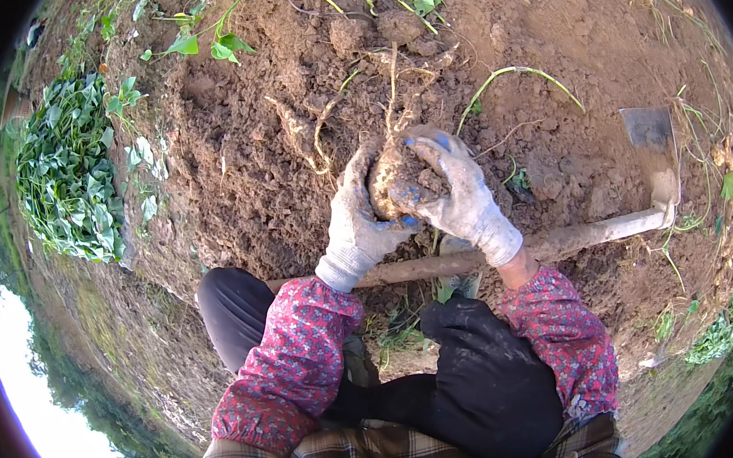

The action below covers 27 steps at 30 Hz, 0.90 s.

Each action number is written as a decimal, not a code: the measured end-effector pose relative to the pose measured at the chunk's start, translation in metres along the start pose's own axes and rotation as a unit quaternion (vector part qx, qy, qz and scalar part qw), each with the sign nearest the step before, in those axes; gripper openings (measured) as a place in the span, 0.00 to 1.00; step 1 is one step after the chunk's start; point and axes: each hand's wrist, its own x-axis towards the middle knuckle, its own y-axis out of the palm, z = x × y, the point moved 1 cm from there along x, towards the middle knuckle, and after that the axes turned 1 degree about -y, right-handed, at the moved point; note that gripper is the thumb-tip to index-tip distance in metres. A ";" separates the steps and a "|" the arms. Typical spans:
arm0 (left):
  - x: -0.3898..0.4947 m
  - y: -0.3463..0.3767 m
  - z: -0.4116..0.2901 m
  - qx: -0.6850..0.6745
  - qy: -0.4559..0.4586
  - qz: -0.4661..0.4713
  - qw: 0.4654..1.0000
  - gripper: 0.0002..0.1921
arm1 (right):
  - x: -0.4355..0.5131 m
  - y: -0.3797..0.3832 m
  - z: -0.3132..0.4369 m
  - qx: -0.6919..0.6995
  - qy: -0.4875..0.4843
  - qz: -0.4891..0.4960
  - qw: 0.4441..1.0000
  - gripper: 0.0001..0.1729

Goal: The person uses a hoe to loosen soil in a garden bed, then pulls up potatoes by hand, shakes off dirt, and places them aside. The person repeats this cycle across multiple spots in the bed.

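Observation:
A soil-caked tuber (390, 174), with a thin root stalk rising from its top, is held between both hands above the dug earth. My left hand (360, 211), in a muddy white glove with blue patches, wraps its left side. My right hand (456, 180), gloved alike, presses on its right side, where a clump of soil clings. Just beyond lie more slender roots (297, 128) with pieces of cut stem, partly sunk in the loose soil. The tuber's underside is hidden by the fingers.
A hoe lies crosswise before my knees, its wooden handle (574, 236) passing below my wrists and its metal blade (649, 128) at the right. A heap of leafy vines (68, 168) sits at the left. Cut green stems (515, 70) and soil clods (351, 34) are scattered ahead.

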 end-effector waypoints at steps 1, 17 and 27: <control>-0.001 0.005 -0.001 -0.141 -0.047 0.007 0.989 0.53 | -0.003 0.010 0.005 0.175 0.097 -0.013 0.980 0.34; -0.003 -0.001 -0.016 -0.220 -0.192 -0.015 0.956 0.29 | -0.002 -0.007 -0.003 0.218 0.063 0.019 0.974 0.38; -0.016 -0.003 -0.009 -0.157 -0.128 0.079 0.976 0.21 | -0.038 0.027 -0.022 0.757 0.342 -0.031 0.556 0.18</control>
